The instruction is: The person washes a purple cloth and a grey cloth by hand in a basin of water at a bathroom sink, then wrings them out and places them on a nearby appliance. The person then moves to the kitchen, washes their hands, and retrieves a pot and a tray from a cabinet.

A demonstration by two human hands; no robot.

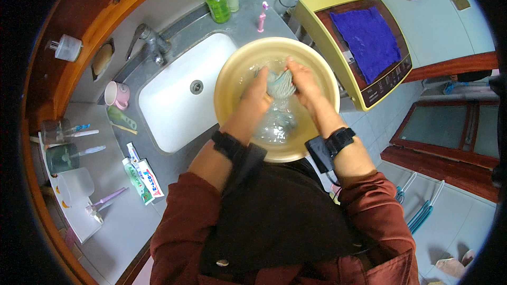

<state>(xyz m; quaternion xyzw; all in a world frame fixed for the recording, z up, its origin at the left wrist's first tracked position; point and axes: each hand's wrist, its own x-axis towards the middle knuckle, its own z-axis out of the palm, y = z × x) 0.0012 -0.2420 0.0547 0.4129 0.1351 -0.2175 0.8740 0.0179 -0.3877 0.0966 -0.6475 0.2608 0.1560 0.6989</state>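
A round yellow plastic basin (222, 99) holds water and sits partly over the right side of the white sink (174, 103). Above the water, inside the basin's rim, both hands grip a wet, pale grey-green cloth (282, 84). My left hand (257, 93), slightly blurred, pinches its left side. The right side of the cloth is bunched in the fingers of my right hand (304, 81). Below the hands, part of some pale fabric (279, 122) shows under rippling, glinting water; whether it joins the held cloth cannot be told.
A chrome faucet (150, 43) stands behind the sink. Green soap bottle (218, 6) and pink electric toothbrush (262, 18) are on the counter beyond the basin. A yellow washing machine (344, 47) with a purple cloth (366, 43) is at right. A pink mug (117, 95) and toothpaste tubes (148, 178) lie left.
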